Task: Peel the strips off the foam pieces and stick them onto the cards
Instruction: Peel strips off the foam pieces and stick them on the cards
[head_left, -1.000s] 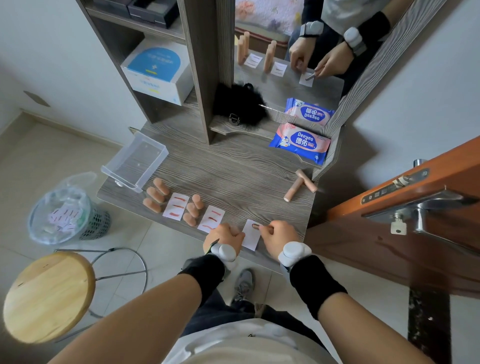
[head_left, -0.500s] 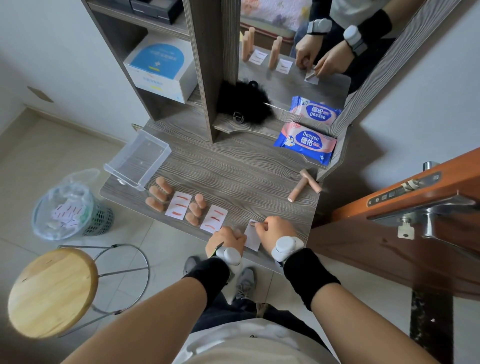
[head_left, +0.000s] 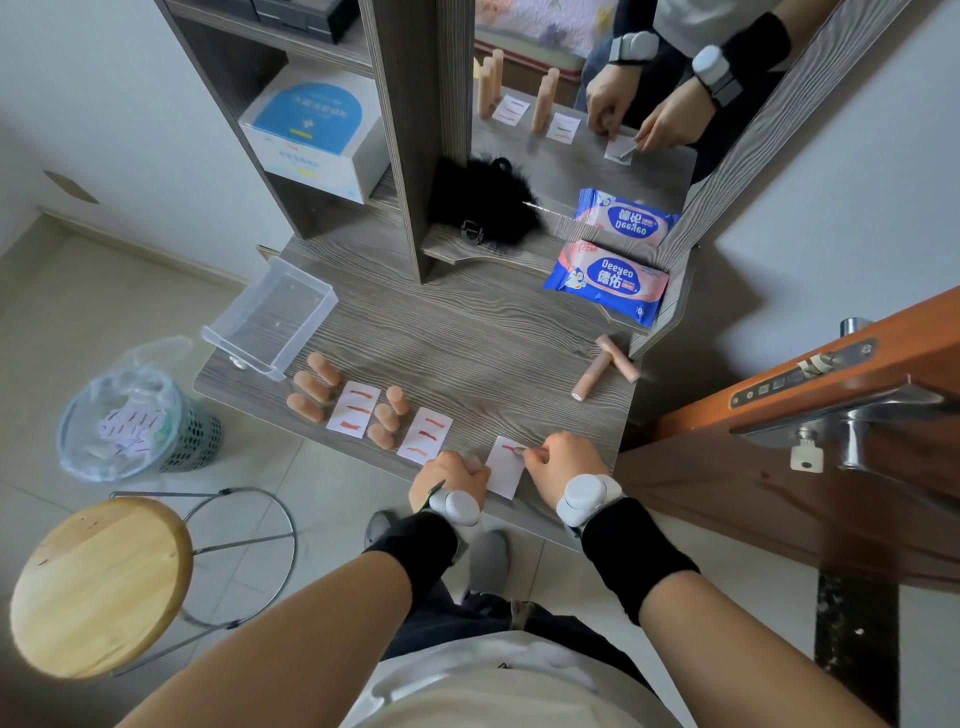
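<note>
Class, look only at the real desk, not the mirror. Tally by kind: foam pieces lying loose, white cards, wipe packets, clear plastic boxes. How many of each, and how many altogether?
foam pieces lying loose: 8
white cards: 3
wipe packets: 1
clear plastic boxes: 1
Total: 13

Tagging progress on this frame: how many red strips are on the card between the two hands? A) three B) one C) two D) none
B: the card carries a single red strip at its far end, where the right hand has its fingertips; the rest of it is blank.
</note>
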